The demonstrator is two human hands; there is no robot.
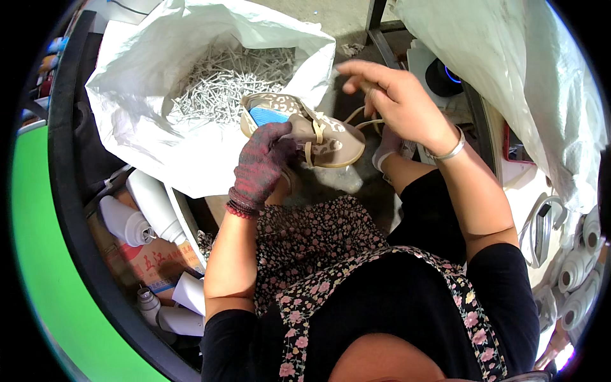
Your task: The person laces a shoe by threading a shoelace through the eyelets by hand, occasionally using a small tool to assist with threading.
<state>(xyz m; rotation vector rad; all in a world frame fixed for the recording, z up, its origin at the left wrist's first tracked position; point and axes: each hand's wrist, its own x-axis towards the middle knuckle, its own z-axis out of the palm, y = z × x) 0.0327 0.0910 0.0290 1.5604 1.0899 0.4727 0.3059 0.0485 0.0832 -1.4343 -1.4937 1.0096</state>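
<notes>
The beige shoe (344,143) was in front of me, hiding part of a white sack (127,89) heaped with thin pale pieces (223,95). My gloved left fingers (278,132) were clamped on it; whether my blurred right fingers (375,72) pinched its lace (371,123), I couldn't tell. White cylinders (153,200) crowded my left.

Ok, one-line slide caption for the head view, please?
Gloved left hand holds a leopard-print lace-up shoe near an open white sack; bare right hand hovers nearby.

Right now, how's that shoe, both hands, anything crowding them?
Gloved left hand gripping shoe, toe rightward. Right hand bare, nearby; lace contact unclear. White sack close behind.
</notes>
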